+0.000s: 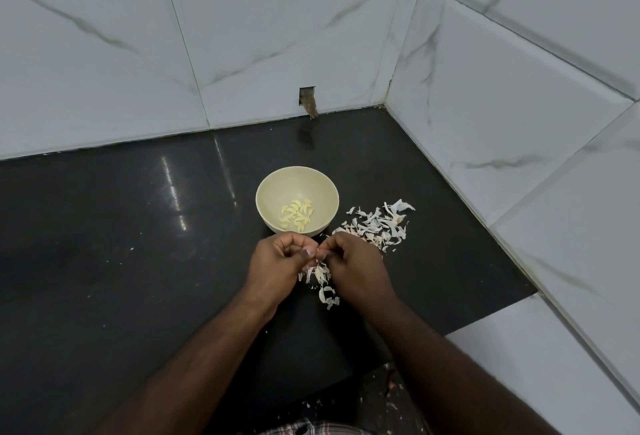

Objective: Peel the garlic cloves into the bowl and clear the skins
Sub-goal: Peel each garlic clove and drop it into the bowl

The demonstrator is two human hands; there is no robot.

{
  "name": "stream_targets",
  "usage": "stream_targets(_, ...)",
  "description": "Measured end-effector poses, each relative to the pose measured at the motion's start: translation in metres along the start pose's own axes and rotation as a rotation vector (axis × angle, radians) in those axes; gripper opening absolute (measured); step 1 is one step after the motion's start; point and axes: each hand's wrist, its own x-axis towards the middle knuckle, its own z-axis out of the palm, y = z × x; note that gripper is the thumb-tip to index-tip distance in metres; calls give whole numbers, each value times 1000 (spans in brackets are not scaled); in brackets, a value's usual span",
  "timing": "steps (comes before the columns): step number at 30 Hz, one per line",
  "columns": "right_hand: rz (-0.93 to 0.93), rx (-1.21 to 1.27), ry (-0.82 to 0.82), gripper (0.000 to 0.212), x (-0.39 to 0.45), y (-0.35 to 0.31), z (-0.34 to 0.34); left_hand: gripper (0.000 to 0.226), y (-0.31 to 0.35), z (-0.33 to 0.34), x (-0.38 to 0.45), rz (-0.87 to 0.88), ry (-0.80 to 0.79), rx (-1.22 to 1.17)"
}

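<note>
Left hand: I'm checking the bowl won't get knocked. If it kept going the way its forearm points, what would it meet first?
Probably the bowl: the left hand sits just short of its near rim, though depth is unclear.

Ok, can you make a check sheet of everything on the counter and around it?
Surface: black counter, shiny, small skin flecks.
Job's things: cream bowl holds peeled cloves; what the fingers pinch is hidden.
Clutter: skin pile right of the bowl; more skins under the hands.
Hands: left hand and right hand, fingertips together, near the bowl.
Cables: nothing seen.
Surroundings: white marbled tiles; small hole in the back wall.
</note>
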Motion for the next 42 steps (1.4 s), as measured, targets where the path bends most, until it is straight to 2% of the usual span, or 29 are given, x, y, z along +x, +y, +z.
stream_targets(4, 156, 243, -50, 21, 3, 0, 1, 17, -3, -1, 0, 116, 27, 145)
stream_targets(7, 303, 598, -95, 15, 5, 0, 0, 22, -5, 0, 0, 177, 34, 232)
stream_targets(11, 315, 749, -126, 14, 6, -2, -6, 14, -1, 3, -2, 122, 60, 92)
stream_targets(19, 228, 477, -79, 17, 8, 3, -3, 12, 5, 5, -2, 4, 52, -163)
stream_targets(24, 122, 347, -97, 22, 7, 6, -7, 12, 8, 3, -2, -113, -27, -292)
stream_targets(29, 4, 83, -69, 21, 4, 6, -6, 17, 9, 4, -5, -157, -91, -340)
stream_targets(36, -220, -114, -55, 10, 1, 16, -4, 23, 5, 5, -5, -179, -99, -313)
stream_targets(42, -310, -282, -52, 16, -2, 15, -6, 28, 7, 8, -4, -146, -113, -254)
